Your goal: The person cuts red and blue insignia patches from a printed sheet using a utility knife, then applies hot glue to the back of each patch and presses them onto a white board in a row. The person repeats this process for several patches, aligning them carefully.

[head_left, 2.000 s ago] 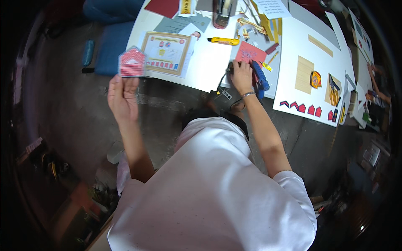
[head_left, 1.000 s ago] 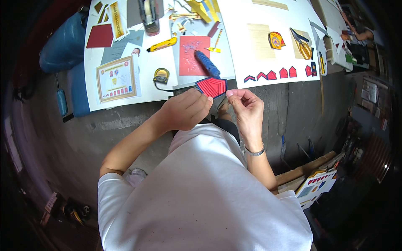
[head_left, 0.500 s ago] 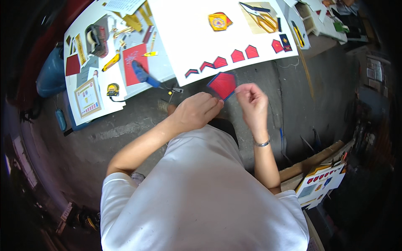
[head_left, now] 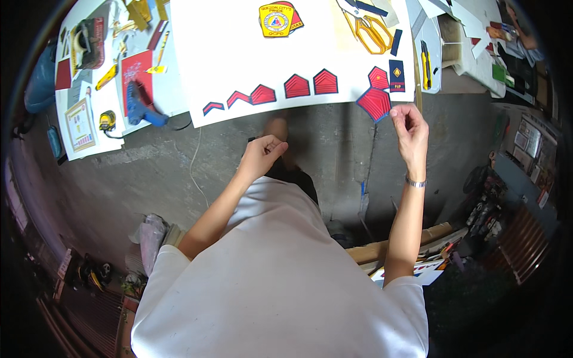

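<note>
A red pentagon-shaped patch with a blue border and chevron stripes [head_left: 375, 105] is pinched at its right corner by the thumb and fingers of my right hand [head_left: 412, 132]. It is held at the white board's [head_left: 233, 53] front right edge, just below a smaller red patch [head_left: 378, 78]. Beside that one lies a dark blue rectangular patch [head_left: 397, 76]. My left hand [head_left: 261, 156] hovers over the floor in front of the board, its fingers curled in with nothing visible in them. Several red chevron patches [head_left: 325, 82] lie in a row along the board's front edge.
Yellow-handled scissors [head_left: 371, 34] and yellow badge patches [head_left: 276, 19] lie farther back on the board. To the left are a blue glue gun [head_left: 143, 106], a tape measure [head_left: 107, 121] and a tape dispenser [head_left: 89, 45]. A cutter [head_left: 425, 58] lies at the right.
My right hand has carried the red patch rightward to the board's front right corner. My left hand has let go of the patch and sits apart from it. The view has shifted to the right.
</note>
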